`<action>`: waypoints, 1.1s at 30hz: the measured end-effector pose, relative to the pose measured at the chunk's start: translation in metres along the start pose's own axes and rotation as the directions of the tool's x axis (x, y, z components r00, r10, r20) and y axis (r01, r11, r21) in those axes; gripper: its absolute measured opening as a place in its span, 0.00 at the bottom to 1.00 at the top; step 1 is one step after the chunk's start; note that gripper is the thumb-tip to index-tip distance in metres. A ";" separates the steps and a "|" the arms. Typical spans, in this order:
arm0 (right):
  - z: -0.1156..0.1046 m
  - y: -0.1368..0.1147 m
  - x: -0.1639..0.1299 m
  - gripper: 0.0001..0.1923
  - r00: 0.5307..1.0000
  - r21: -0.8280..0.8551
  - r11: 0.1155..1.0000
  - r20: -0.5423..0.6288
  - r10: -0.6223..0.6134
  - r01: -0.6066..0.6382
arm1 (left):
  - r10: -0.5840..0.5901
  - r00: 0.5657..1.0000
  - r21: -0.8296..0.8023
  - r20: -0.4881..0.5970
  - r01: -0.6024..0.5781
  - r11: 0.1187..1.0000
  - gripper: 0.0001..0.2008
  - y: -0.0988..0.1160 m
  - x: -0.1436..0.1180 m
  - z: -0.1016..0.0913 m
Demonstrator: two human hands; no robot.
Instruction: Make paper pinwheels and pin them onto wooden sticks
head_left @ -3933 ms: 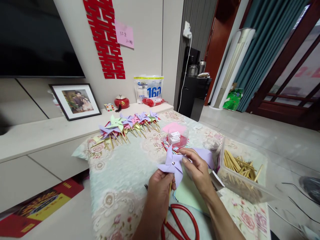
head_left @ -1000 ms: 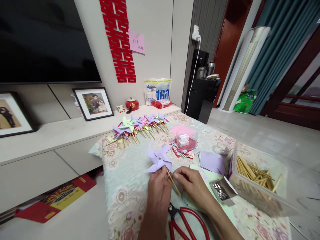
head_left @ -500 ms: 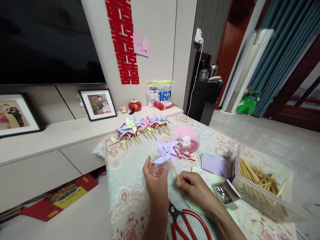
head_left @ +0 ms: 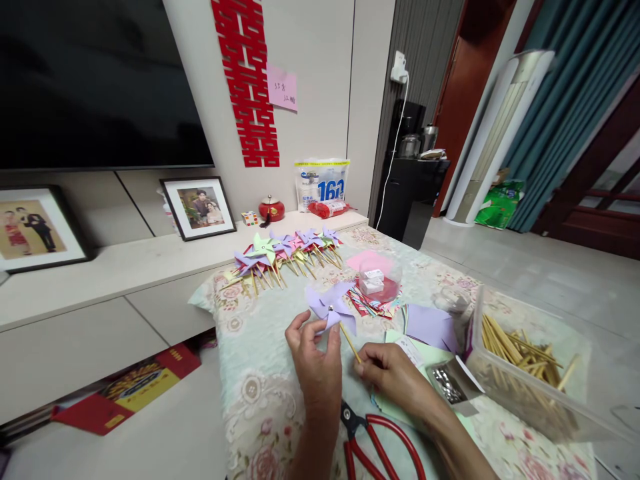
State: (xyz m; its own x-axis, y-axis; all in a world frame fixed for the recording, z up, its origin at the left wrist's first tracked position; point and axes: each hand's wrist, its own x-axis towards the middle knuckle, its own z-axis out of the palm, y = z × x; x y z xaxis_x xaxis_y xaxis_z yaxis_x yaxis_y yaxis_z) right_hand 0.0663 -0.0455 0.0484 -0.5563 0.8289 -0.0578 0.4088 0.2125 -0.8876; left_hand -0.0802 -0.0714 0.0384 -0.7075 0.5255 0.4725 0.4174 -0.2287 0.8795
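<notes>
A purple paper pinwheel (head_left: 340,301) on a thin wooden stick is held over the table. My right hand (head_left: 397,373) pinches the lower part of its stick between thumb and fingers. My left hand (head_left: 316,367) is at the lower left edge of the blades, thumb and fingers apart; its fingertips seem to touch a blade. A small silver fastener marks the pinwheel's centre. Below and between my wrists lie red-handled pliers or cutters (head_left: 377,433), their jaws partly hidden. Beside my right forearm stands a small open box of silver fasteners (head_left: 447,383).
Finished pinwheels (head_left: 283,250) lie in a row at the table's back. Purple paper sheets (head_left: 430,327), green sheets (head_left: 395,407) and a round clear container (head_left: 387,277) sit to the right. A clear plastic bin (head_left: 530,400) of wooden sticks stands at the right edge.
The pinwheel's blades have turned a little. My left hand has shifted slightly right, its fingers now up against the blades. My right hand keeps its grip on the stick.
</notes>
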 end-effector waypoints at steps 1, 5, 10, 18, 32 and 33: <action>0.000 0.000 0.000 0.08 1.000 0.003 1.000 0.004 0.001 -0.001 | -0.010 1.000 -0.010 -0.001 0.010 1.000 0.06 0.000 0.000 0.000; 0.000 0.000 0.001 0.09 1.000 -0.014 1.000 0.003 -0.017 0.017 | -0.040 0.999 -0.030 0.008 0.040 0.999 0.05 0.006 0.000 0.000; -0.008 0.001 0.002 0.11 0.987 -0.235 0.969 -0.120 -0.103 0.072 | -0.017 1.000 -0.044 -0.019 0.016 0.999 0.06 0.016 0.001 -0.005; -0.016 0.007 0.001 0.14 0.987 -0.352 0.936 -0.141 -0.075 0.021 | -0.238 0.970 -0.220 0.054 0.244 0.944 0.07 -0.007 0.001 0.005; -0.005 0.004 0.005 0.11 0.987 -0.458 0.886 -0.159 0.006 -0.079 | -0.645 0.697 -0.168 0.312 0.709 0.685 0.26 -0.018 -0.006 0.010; -0.005 0.003 0.005 0.11 0.987 -0.456 0.887 -0.160 -0.001 -0.073 | -0.643 0.691 -0.175 0.329 0.714 0.678 0.28 -0.018 -0.005 0.010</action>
State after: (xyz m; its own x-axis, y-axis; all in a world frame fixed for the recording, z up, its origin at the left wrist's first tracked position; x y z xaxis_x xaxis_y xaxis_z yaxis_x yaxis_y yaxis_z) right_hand 0.0688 -0.0381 0.0474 -0.4337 0.9009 0.0171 0.7333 0.3640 -0.5743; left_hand -0.0783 -0.0619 0.0192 -0.5702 0.7799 -0.2582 -0.3224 0.0766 0.9435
